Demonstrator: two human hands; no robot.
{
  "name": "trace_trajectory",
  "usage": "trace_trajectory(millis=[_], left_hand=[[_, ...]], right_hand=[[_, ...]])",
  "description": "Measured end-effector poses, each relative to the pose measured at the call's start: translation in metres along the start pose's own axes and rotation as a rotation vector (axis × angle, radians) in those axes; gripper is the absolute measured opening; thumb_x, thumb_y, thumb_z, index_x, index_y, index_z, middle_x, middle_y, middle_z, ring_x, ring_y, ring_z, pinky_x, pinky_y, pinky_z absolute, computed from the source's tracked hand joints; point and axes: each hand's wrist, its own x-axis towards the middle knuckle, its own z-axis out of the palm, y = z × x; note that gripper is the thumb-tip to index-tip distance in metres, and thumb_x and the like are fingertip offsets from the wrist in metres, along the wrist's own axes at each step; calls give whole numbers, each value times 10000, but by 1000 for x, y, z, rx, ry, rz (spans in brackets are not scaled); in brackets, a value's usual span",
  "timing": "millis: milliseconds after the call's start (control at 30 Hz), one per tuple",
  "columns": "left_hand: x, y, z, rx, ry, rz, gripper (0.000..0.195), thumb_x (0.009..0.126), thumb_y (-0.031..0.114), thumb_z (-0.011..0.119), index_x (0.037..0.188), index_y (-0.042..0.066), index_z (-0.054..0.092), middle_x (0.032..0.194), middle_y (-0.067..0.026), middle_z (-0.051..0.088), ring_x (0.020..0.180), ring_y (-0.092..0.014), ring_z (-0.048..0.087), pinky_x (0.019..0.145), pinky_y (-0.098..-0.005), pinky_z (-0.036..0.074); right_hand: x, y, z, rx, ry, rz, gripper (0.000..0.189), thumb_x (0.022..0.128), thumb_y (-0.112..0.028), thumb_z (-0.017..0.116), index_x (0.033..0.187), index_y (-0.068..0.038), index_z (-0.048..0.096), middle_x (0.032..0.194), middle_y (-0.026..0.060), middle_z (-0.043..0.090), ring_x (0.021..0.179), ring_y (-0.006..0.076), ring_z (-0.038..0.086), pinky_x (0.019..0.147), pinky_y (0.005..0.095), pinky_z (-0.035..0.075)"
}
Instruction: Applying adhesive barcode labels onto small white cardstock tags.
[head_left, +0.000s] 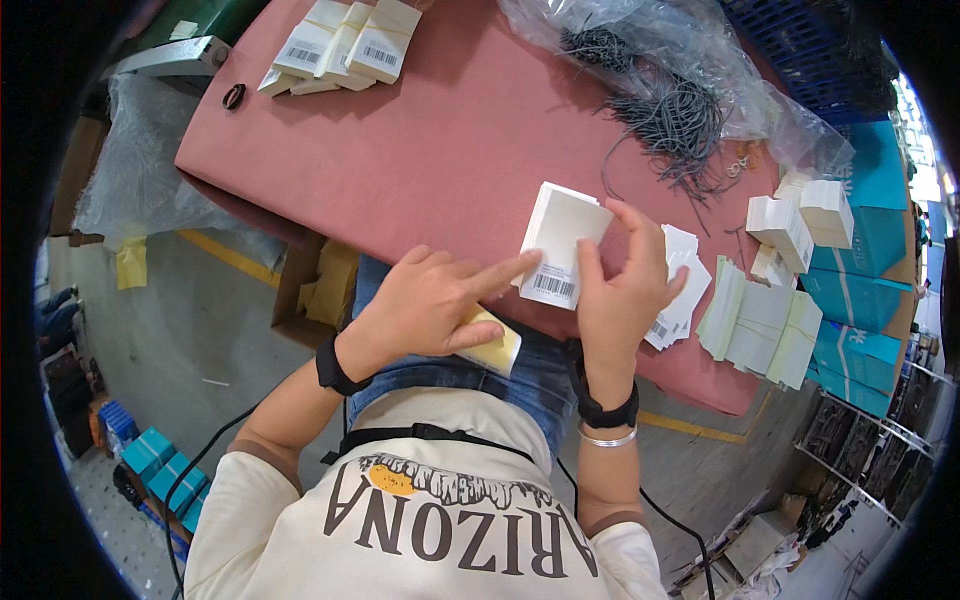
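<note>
A stack of white barcoded cards (556, 232) lies on the pink-covered table in front of me. My right hand (626, 292) has its thumb and index finger at the top card's right edge, pinching it. The index finger of my left hand (442, 300) stretches out to the stack's left edge, while its thumb is spread apart. Below that thumb a yellow-and-white label sheet (491, 349) rests over my lap; whether the hand touches it is unclear. Just right of my right hand, a loose fan of white cards (682, 277) lies on the table.
Banded card bundles (379, 49) sit at the far left, near a black ring (234, 97). Grey strings (667, 120) spill from a plastic bag (720, 52). Pale green banded bundles (765, 326), white card blocks (784, 225) and teal boxes (855, 292) line the right side. An open carton (296, 300) stands below the table.
</note>
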Motion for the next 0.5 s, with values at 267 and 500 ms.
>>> trace_trajectory(millis=[267,500], left_hand=[[-10,11,-28,-191,161,-51,742,827,644,442,1354,126,505,623,-62,519,586,-225,487,632,-369,368],[-3,23,-32,-563,272,-233,527,854,411,511,1210,29,576,609,-16,388,545,-105,378,507,-251,281]], right_hand=[[5,38,-39,1291,30,358,190,880,1,575,1070,9,563,925,23,608,827,69,557,789,209,437],[2,44,-76,573,409,236,314,907,-33,519,1218,9,539,1102,75,572,942,123,549,858,265,444]])
